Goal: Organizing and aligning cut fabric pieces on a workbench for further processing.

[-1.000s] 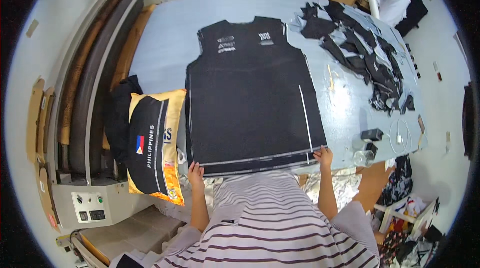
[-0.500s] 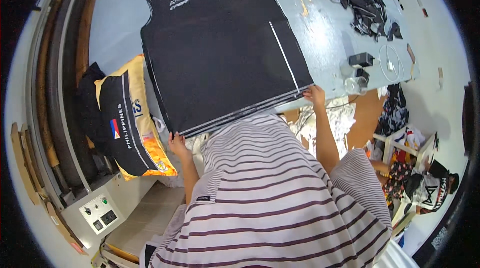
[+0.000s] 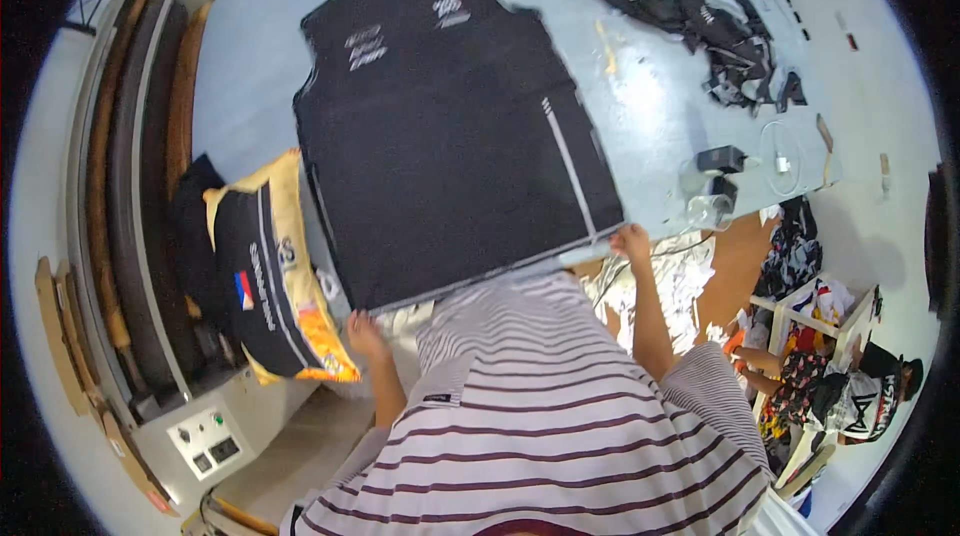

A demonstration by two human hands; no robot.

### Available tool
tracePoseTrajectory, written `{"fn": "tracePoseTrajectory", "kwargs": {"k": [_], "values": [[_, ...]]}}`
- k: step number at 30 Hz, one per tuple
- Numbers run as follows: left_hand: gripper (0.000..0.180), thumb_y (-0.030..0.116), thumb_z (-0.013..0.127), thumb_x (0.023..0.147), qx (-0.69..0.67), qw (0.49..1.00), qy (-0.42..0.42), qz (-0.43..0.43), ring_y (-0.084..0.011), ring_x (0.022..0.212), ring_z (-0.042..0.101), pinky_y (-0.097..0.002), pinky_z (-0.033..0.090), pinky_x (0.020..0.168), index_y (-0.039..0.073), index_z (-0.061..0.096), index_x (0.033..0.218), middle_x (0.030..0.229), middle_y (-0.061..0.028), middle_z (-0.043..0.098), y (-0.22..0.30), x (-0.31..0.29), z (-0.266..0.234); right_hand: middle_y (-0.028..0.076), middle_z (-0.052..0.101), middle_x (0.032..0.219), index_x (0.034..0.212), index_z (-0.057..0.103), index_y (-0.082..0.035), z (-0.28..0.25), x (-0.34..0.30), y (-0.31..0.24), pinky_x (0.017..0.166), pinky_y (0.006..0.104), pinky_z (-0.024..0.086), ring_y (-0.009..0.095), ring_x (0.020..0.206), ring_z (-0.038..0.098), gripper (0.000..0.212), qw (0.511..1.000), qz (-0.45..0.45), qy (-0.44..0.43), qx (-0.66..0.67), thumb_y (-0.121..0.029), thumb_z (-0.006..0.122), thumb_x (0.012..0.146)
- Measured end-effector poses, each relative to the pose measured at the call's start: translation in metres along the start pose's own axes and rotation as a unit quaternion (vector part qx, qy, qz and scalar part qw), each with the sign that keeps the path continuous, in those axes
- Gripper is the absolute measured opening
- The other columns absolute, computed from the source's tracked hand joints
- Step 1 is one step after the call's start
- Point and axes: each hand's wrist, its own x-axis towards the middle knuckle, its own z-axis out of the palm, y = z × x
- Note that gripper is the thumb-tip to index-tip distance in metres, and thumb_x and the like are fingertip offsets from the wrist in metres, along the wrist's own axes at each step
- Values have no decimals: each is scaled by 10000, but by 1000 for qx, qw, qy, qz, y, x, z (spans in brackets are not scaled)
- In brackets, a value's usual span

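A black sleeveless garment panel (image 3: pixel 450 156) lies flat on the light blue table (image 3: pixel 250 56), its neck end far from me. Small white prints mark its chest, and a pale stripe runs up its right side. My left hand (image 3: pixel 367 334) pinches the near left corner of the panel. At the near right corner my right hand (image 3: pixel 632 242) has its fingers closed on the edge. The near edge lies along the table's front, close to my striped shirt.
A yellow and black printed fabric bundle (image 3: pixel 270 271) lies left of the panel, near long rollers (image 3: pixel 150 166). Black fabric pieces (image 3: pixel 700 26) cover the far right. Black boxes (image 3: pixel 721 158), a clear cup (image 3: pixel 710 211) and a white cable (image 3: pixel 782 162) sit right. Another person (image 3: pixel 805 376) is lower right.
Several stacked edges showed along the panel's near side; now they look like a single edge. The whole scene sits lower in view. Both hands stay at the near corners.
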Motion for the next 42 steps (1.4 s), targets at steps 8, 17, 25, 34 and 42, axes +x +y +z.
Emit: {"fn": "tracePoseTrajectory", "kwargs": {"k": [8,17,25,34,42], "values": [[354,202,412,808,308,877,354,102,-389,862,529,-420,424,730,-29,503,1061,960,-229,545,22,-20,115,101,620,724,915,549,-41,-20,43,-68,474,283,463,176,558,592,269,957,-166,88,-222,-289,519,814],[352,246,383,866,254,937,159,177,-324,987,482,-376,366,852,0,522,1076,1079,-201,510,41,-80,276,240,421,1184,929,599,-52,25,233,-234,921,422,300,398,1116,345,262,802,-464,138,-351,-247,554,758],[440,384,381,831,-32,994,67,-85,-187,860,485,-296,371,743,141,392,1197,1042,-49,509,30,-128,236,147,567,995,870,630,-113,56,418,-319,935,520,244,368,1111,365,241,704,-425,178,-540,-278,520,734],[305,229,485,814,-99,987,-115,-46,-101,693,510,-213,396,599,126,480,1101,853,-14,555,100,-97,332,38,613,641,785,657,-23,-16,228,-566,575,226,426,88,597,542,192,847,-508,50,-149,-185,662,682],[348,127,547,809,-62,814,-556,155,-121,872,508,-235,397,768,51,450,1134,1007,-43,522,233,-189,480,18,570,875,991,555,-4,-57,-25,-647,704,183,416,78,775,534,204,780,-595,-96,167,-68,532,799]]}}
